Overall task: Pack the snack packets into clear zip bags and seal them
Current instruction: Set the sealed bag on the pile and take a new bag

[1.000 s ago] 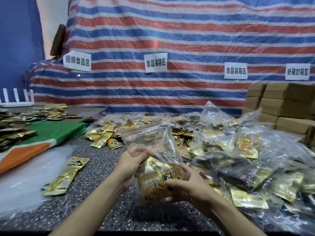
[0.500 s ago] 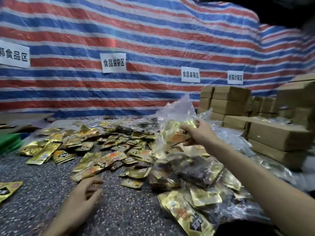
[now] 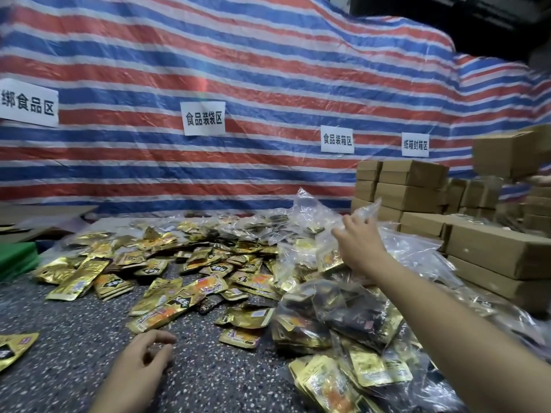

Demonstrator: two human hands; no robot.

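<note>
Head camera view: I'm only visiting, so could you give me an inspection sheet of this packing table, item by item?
Surface: dark speckled tabletop.
Job's things: loose gold snack packets are spread across the middle, and filled zip bags are heaped at the right.
Clutter: green sheet at the left edge, with flat cardboard behind it.
Hands: left hand is over the tabletop, loosely curled and holding nothing. Right hand reaches to a clear bag atop the heap; grip unclear.
Cables: nothing seen.
Surroundings: striped tarpaulin with white signs, and stacked boxes at the right.
</note>
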